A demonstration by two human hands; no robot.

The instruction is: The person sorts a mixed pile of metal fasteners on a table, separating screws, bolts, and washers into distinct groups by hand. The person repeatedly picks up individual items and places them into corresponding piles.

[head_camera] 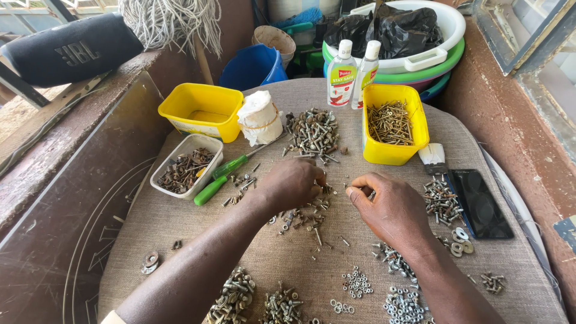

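My left hand (291,183) rests knuckles-up on the burlap-covered round table (276,258), its fingers curled over a scatter of mixed screws and bolts (303,217). My right hand (387,207) lies just to its right, fingertips pinched on a small screw (371,194). A larger heap of bolts and screws (313,132) lies just beyond both hands. Sorted piles sit near me: bolts (235,294), nuts (357,281) and washers (459,240).
A yellow tub of screws (393,123) stands at the right back, an empty yellow tub (201,111) and a white tray of rusty parts (186,165) at the left. A green-handled screwdriver (225,174), a tape roll (259,117), two bottles (342,75) and a black phone (480,204) are here too.
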